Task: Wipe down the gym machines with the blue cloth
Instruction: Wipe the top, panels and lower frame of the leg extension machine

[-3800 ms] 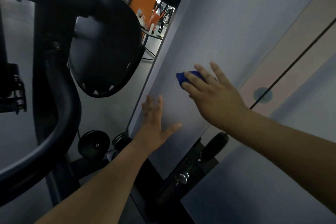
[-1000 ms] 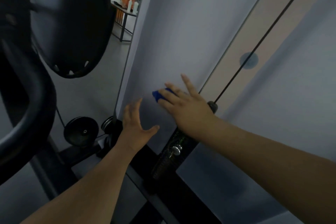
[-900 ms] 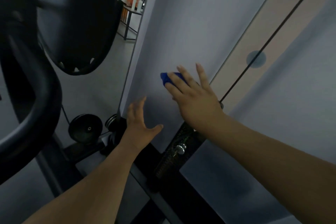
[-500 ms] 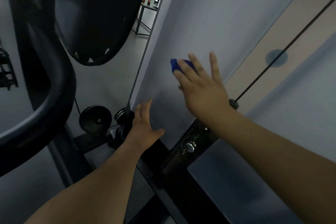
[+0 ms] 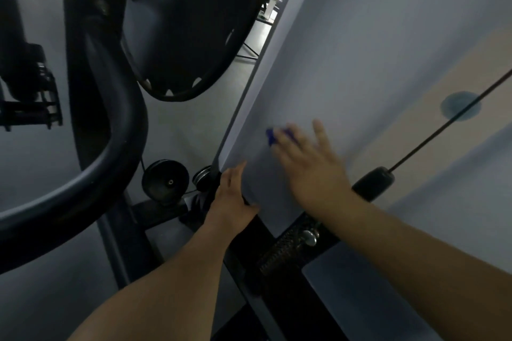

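Blue cloth sits under the fingertips of the right hand, pressed flat on the weight machine's grey shroud panel, approx. mid-height, near its left edge. Right fingers are straight & spread, not curled; the hand is blurred. Left hand braces on the panel's lower left corner, fingers straight & together, thumb out. To wipe well, prob.: even pressure, overlapping strokes, edge to edge, w/o snagging the cable to the right.
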